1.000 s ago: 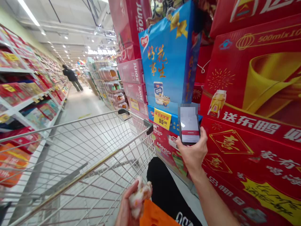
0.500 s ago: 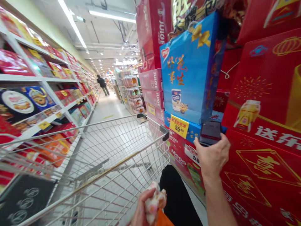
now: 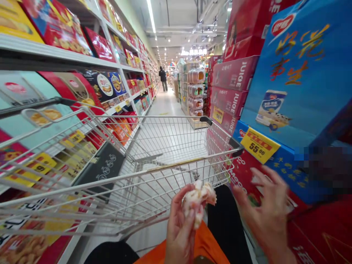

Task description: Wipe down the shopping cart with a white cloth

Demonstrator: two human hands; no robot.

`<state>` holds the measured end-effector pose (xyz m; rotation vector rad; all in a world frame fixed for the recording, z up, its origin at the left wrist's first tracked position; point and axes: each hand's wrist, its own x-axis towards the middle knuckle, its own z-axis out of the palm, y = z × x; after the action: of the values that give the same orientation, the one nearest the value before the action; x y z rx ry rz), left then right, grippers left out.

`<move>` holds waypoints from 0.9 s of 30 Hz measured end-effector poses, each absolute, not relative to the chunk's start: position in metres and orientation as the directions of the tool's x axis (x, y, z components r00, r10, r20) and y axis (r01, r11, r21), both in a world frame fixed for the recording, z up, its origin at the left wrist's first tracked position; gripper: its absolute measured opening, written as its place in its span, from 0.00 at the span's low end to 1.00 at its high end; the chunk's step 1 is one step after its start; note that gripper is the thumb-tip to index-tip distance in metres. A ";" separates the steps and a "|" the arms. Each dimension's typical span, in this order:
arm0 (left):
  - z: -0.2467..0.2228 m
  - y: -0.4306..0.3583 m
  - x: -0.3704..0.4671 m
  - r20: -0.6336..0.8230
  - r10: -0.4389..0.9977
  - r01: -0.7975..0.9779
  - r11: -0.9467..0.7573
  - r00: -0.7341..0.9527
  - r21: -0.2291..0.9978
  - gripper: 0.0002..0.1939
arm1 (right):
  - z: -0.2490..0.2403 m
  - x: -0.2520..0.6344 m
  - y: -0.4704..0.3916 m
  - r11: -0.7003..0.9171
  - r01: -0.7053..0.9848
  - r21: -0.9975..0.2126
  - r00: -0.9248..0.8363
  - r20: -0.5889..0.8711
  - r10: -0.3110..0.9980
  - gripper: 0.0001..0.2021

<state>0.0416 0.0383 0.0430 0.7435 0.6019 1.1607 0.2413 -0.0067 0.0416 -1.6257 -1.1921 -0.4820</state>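
In my left hand (image 3: 183,222) is a crumpled white-and-pink piece of cloth (image 3: 196,201), pinched between thumb and fingers above my orange garment. My right hand (image 3: 265,205), smeared a little by motion, is open with its fingers apart and holds nothing. It hovers before the stacked cartons, near a blue carton (image 3: 291,176) with a yellow price tag (image 3: 260,144) reading 55. On that carton stands a large blue gift bag (image 3: 297,73). A dark blurred patch to its right hides details; I cannot make out a phone there.
A wire shopping cart (image 3: 176,165) with a dark panel (image 3: 99,168) stands in front of me. Packed shelves (image 3: 68,55) line the left. Pink juice cartons (image 3: 228,99) rise at right. Far down the aisle stands a person (image 3: 163,79) in dark clothes.
My right hand has let go of the dark phone by the blue carton and drawn back, opening. My left hand has risen with the cloth. The view has swung left.
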 end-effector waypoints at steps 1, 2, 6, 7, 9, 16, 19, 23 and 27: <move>0.044 0.038 0.040 -0.012 0.950 -0.586 0.203 0.313 0.784 0.21 | 0.041 0.222 -0.005 0.175 0.853 -0.492 0.302 0.738 0.603 0.33; 0.044 0.038 0.039 0.021 0.944 -0.588 0.188 0.330 0.787 0.21 | 0.041 0.204 -0.002 0.319 0.794 -0.518 0.178 0.700 0.692 0.29; 0.048 0.037 0.031 0.132 0.912 -0.574 0.127 0.388 0.809 0.23 | 0.046 0.155 0.012 0.571 0.529 -0.628 0.041 0.691 0.722 0.14; 0.050 0.037 0.028 0.169 0.900 -0.559 0.094 0.401 0.824 0.24 | 0.047 0.152 0.015 0.587 0.508 -0.630 0.071 0.710 0.701 0.11; 0.060 0.041 0.018 0.262 0.867 -0.470 -0.037 0.425 0.882 0.24 | 0.050 0.156 0.022 0.585 0.524 -0.619 0.140 0.740 0.658 0.08; 0.116 0.103 -0.056 0.838 0.466 0.644 -0.740 0.284 0.193 0.21 | 0.059 0.254 0.055 0.238 0.823 -0.515 0.456 0.850 0.262 0.05; 0.121 0.146 -0.074 0.741 0.526 0.847 -0.521 0.417 -0.107 0.22 | 0.051 0.294 0.073 0.204 0.879 -0.430 0.381 0.893 0.240 0.09; 0.114 0.176 -0.076 0.617 0.622 0.876 -0.365 0.482 -0.316 0.21 | 0.025 0.321 0.102 0.215 0.945 -0.248 0.163 0.923 0.349 0.10; 0.115 0.185 -0.069 0.615 0.639 0.882 -0.404 0.462 -0.242 0.22 | 0.009 0.332 0.126 0.122 0.969 -0.214 0.142 0.889 0.435 0.09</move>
<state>-0.0692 0.1854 0.1145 3.1174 1.8118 0.8441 0.3322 0.1260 0.0087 -1.4658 -1.4457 -0.7079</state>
